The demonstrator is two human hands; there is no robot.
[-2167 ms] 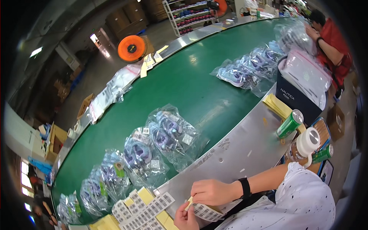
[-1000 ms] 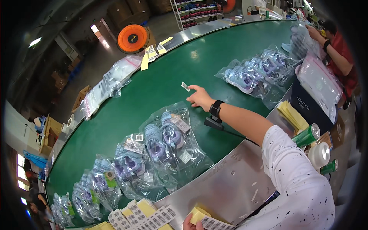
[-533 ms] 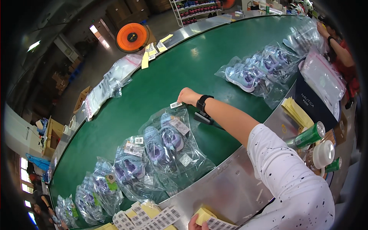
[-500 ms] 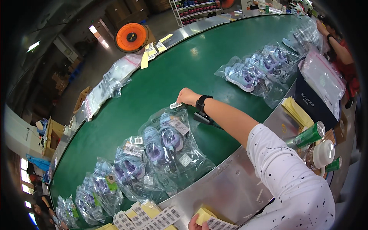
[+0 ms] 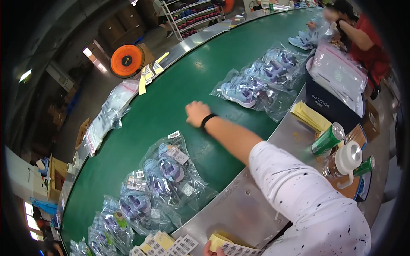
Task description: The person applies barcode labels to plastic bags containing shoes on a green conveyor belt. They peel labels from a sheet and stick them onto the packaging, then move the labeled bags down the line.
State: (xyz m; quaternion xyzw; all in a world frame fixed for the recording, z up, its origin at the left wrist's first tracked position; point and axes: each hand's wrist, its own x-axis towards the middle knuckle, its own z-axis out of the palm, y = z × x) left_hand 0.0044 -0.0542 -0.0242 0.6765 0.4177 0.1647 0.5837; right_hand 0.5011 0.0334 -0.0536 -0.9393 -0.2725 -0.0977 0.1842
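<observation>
My right hand (image 5: 197,113) is above the green belt, fingers loosely curled in, with nothing visible in them. It sits just past the barcode sticker (image 5: 174,135) at the top of a clear bag of light blue and purple shoes (image 5: 164,170), and apart from that bag. My left hand (image 5: 213,249), partly cut off by the lower edge, grips a sheet of barcode stickers (image 5: 234,248) with yellow backing. Another bagged pair (image 5: 136,198), also stickered, lies left of the first. A bagged group of shoes (image 5: 260,83) rests farther right on the belt.
Label sheets (image 5: 164,245) lie on the metal ledge (image 5: 239,205). Along the right stand yellow paper (image 5: 309,117), a green can (image 5: 328,138), a white-lidded bottle (image 5: 348,155) and a dark box (image 5: 324,104) of plastic bags. A co-worker (image 5: 363,38) in red handles shoes. An orange fan (image 5: 127,61) stands beyond.
My right hand has left the barcode sticker, which stays on the bag. The view has shifted, with the belt's goods now farther left. My left hand still holds the label sheet.
</observation>
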